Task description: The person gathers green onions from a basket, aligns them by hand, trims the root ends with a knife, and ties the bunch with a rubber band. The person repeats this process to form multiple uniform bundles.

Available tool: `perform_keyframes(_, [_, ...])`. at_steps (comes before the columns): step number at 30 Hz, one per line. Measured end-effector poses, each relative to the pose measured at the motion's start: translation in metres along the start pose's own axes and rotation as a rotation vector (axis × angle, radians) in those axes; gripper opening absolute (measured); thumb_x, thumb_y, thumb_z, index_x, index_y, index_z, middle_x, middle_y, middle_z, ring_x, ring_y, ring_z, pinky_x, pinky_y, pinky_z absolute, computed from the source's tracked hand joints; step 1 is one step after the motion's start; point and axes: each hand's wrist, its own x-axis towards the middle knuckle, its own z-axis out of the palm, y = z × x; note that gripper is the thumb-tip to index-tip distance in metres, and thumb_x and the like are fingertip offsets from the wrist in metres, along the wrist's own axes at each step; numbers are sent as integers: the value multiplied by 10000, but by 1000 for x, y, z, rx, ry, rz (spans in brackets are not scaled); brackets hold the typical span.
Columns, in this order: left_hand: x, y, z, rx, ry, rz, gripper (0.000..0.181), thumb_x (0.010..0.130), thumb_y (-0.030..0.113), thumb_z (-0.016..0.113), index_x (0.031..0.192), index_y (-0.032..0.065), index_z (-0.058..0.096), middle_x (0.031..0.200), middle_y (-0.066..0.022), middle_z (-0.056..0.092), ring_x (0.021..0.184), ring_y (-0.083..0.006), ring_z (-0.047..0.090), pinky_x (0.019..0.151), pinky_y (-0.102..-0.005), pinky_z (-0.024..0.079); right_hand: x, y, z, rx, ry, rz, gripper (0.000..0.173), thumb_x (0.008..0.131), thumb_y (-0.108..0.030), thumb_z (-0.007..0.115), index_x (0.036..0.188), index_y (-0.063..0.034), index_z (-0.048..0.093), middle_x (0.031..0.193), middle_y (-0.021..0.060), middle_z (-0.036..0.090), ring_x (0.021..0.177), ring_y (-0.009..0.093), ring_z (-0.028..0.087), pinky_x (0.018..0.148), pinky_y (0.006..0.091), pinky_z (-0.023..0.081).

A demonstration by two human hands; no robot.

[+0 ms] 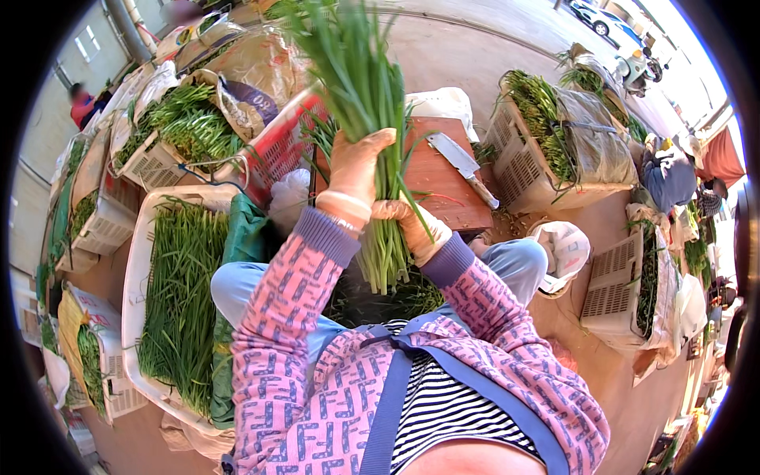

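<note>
In front of me stands a bunch of long green garlic chives (368,89), its leaf tips upward and its pale stem ends (383,261) downward. My left hand (355,169), in a thin glove, grips the bunch around its middle. Lower down, my gloved right hand (423,228) has its fingers curled around the stems. Just beyond the hands is a reddish-brown wooden board (439,199). A cleaver (454,154) lies on its right part, handle towards me. A thin red strip (445,197) rests on the board, near my right hand.
At my left stands a white plastic crate (133,291) of chives with green cloth (243,228) over one side. A red crate (285,139) is beyond it. To the right are a covered crate (516,160), a white bag-lined container (561,249) and another crate (611,291). People are farther off.
</note>
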Motion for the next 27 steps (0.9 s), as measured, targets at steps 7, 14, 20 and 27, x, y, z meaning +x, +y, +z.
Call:
perform_keyframes(7, [-14, 47, -27, 868, -250, 414, 795, 788, 235, 768, 1428, -10, 367, 1336, -146, 534, 1255, -245, 497, 1082, -366, 358, -2, 14, -36, 487, -7, 41, 544, 865, -390, 609, 1283, -47, 549, 1071, 139, 680, 901, 281, 672, 804, 441, 558])
perform_keyframes(14, [-138, 82, -129, 722, -644, -555, 902, 817, 352, 761, 1486, 26, 251, 1447, -181, 417, 1353, -260, 377, 1117, -393, 294, -16, -4, -33, 318, -139, -117, 799, 800, -350, 705, 1454, -60, 349, 1114, 100, 647, 958, 282, 647, 819, 395, 560])
perform_keyframes(20, [-92, -10, -75, 102, -332, 116, 1055, 703, 352, 855, 1468, 82, 181, 1299, -78, 465, 1165, -203, 462, 987, -361, 411, -6, -6, 0, -595, -69, -60, 774, 725, -173, 765, 1405, -57, 413, 1185, 153, 611, 1038, 285, 632, 917, 391, 511])
perform_keyframes(27, [-63, -12, -99, -449, -194, 7, 568, 914, 290, 642, 1372, 24, 435, 1354, -136, 517, 1267, -316, 492, 1015, -451, 465, -20, -15, 30, -1972, 190, 50, 869, 655, -282, 769, 1411, -63, 399, 939, 164, 673, 844, 337, 669, 726, 420, 531])
